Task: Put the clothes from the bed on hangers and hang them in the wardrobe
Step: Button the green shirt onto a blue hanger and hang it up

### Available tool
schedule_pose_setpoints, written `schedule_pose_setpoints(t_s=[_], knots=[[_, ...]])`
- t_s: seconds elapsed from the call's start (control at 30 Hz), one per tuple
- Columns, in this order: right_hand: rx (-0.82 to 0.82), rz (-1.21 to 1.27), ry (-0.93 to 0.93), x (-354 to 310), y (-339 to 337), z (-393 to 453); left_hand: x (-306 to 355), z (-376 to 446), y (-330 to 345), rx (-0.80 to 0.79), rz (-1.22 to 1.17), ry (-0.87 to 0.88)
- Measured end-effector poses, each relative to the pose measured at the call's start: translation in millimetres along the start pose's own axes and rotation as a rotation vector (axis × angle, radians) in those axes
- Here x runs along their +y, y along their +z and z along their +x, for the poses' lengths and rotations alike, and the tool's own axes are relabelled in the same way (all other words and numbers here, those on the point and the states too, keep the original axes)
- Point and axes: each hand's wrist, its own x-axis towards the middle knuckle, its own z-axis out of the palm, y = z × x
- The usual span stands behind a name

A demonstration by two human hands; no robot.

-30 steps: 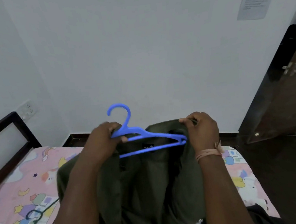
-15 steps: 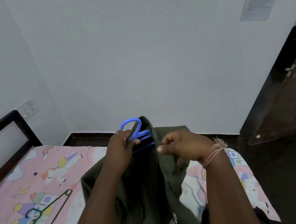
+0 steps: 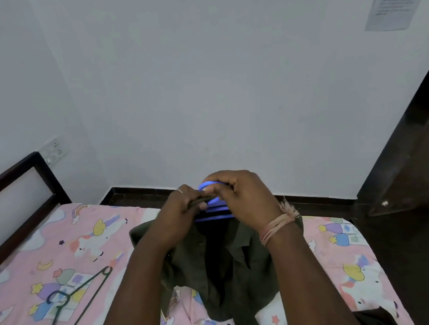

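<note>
Hanging from blue plastic hanger [image 3: 214,210], dark olive button-front shirt [image 3: 226,264], hem on pink unicorn-print bedsheet [image 3: 84,244]. Left hand [image 3: 179,213] pinching collar, fingers curled; right hand [image 3: 246,198] curled round hook. Dark green wire hanger [image 3: 72,304] lying well left. Open floor beyond bed's far edge.

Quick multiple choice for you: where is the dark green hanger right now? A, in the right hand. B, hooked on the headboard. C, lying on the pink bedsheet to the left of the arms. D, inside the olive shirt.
C: the dark green hanger lies flat on the pink bedsheet, left of the arms and untouched, while both hands work the blue hanger into the olive shirt.
</note>
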Motion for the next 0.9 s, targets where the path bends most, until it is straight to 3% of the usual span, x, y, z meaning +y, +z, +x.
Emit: schedule_pose_setpoints(t_s=[0.13, 0.17, 0.27, 0.3, 0.33, 0.43, 0.47, 0.6, 0.8, 0.9], knots=[[0.131, -0.196, 0.042, 40, -6, -3, 9, -12, -54, 0.16, -0.151, -0.124], [0.174, -0.209, 0.05, 46, -6, -5, 10, -16, -65, 0.081, -0.198, -0.166], [0.297, -0.167, 0.056, 47, -11, -4, 18, -28, -75, -0.442, -0.402, -0.355], [0.313, -0.157, 0.055, 43, -15, -3, 14, -31, -71, -0.503, -0.431, -0.388], [0.321, -0.154, 0.043, 40, -18, -2, 8, -32, -65, -0.452, -0.439, -0.39], [0.331, -0.15, -0.01, 26, -27, -3, -9, -24, -49, 0.019, -0.099, -0.32], [0.329, -0.118, -0.015, 21, -28, -4, -9, -20, -44, 0.04, 0.006, -0.271], [0.317, -0.069, -0.043, 8, -29, -7, -9, -8, -10, -0.142, 0.159, -0.178], [0.397, 0.167, 0.103, 22, -46, -6, 11, -5, 8, 0.206, 0.312, -0.112], [0.339, -0.095, 0.237, 55, -63, -14, 20, 3, -7, 0.262, 0.297, -0.165]])
